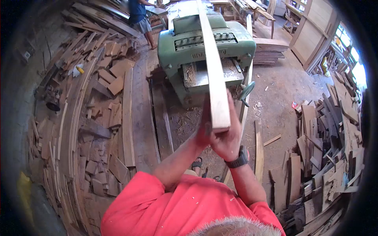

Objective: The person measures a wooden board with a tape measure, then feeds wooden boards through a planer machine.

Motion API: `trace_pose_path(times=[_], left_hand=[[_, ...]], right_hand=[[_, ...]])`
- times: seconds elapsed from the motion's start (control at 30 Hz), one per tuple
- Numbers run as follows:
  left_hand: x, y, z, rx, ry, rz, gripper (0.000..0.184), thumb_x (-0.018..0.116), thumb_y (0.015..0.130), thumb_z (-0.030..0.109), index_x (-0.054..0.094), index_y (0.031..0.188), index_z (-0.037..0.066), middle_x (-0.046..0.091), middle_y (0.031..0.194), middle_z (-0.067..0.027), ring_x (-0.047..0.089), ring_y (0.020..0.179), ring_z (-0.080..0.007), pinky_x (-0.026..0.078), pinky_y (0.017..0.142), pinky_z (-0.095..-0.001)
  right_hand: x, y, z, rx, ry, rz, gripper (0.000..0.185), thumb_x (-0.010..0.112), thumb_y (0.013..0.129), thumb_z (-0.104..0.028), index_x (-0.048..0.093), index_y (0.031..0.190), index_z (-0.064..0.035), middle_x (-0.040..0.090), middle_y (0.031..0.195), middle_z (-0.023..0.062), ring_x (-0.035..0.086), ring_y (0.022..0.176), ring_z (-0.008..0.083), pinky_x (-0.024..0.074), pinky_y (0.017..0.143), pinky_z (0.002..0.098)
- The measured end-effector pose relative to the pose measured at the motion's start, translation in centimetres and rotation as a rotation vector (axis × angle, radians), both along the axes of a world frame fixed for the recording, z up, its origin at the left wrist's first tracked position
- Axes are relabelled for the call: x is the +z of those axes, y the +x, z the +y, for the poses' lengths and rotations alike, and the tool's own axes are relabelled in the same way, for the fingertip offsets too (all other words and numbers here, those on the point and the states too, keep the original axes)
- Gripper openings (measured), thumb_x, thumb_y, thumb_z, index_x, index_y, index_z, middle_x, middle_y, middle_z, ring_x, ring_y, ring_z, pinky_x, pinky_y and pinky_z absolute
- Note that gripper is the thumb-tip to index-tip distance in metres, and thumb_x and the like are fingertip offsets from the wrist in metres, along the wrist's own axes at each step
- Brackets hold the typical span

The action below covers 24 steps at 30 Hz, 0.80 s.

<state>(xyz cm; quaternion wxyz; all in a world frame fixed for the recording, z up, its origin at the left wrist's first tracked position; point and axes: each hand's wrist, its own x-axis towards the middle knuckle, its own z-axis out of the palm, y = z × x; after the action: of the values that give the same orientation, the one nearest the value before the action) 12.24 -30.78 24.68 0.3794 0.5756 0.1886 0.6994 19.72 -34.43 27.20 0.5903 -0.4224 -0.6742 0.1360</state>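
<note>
A long pale wooden plank [215, 74] stretches away from me, with its near end close to my chest and its far end above the green thickness planer [165, 51]. My right hand [230, 139] is closed around the plank's near end from below and the right side. On the other side, my left hand [204, 125] grips the plank, its fingers partly hidden behind the wood. A dark watch [238, 159] sits on my right wrist. The planer's metal bed [232, 74], with wood shavings on it, lies under the plank.
Heaps of offcuts and boards [106, 129] cover the floor at left, and more scrap wood [323, 157] lies at right. The planer's handwheel [246, 93] juts out at right. Another person [138, 17] stands at the back left. Stacked boards [269, 51] lie beyond the planer.
</note>
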Motion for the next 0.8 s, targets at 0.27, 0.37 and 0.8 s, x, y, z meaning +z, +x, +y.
trace_pose_path(times=[0.27, 0.37, 0.8], left_hand=[[5.8, -0.6, 2.2, -0.787, -0.310, -0.300, 0.065, 0.033, 0.099, 0.059, 0.037, 0.144, 0.012, 0.052, 0.131, -0.0066, 0.052, 0.121, -0.0193, 0.041, 0.103, -0.0364], [6.3, -0.2, 3.0, -1.113, -0.507, -0.635, 0.065, 0.031, 0.099, 0.060, 0.039, 0.143, 0.013, 0.053, 0.130, -0.0058, 0.054, 0.119, -0.0192, 0.043, 0.101, -0.0357], [6.1, -0.1, 3.3, -1.167, -0.506, -0.640, 0.069, 0.035, 0.098, 0.060, 0.031, 0.146, 0.011, 0.050, 0.133, -0.0074, 0.051, 0.122, -0.0197, 0.039, 0.105, -0.0349]], right_hand=[[7.7, -1.0, 1.0, -0.076, 0.091, 0.106, 0.078, 0.064, 0.074, -0.005, 0.031, 0.144, 0.0076, 0.060, 0.124, 0.0238, 0.063, 0.111, 0.0298, 0.0494, 0.092, 0.0361], [7.9, -1.1, 1.3, -0.090, 0.133, 0.089, 0.078, 0.065, 0.073, -0.006, 0.032, 0.143, 0.0076, 0.063, 0.119, 0.0230, 0.065, 0.107, 0.0295, 0.0508, 0.090, 0.0355], [7.2, -0.5, 1.3, -0.049, -0.028, 0.174, 0.070, 0.067, 0.075, -0.006, 0.040, 0.138, 0.0072, 0.058, 0.127, 0.0218, 0.057, 0.119, 0.0251, 0.0438, 0.100, 0.0359]])
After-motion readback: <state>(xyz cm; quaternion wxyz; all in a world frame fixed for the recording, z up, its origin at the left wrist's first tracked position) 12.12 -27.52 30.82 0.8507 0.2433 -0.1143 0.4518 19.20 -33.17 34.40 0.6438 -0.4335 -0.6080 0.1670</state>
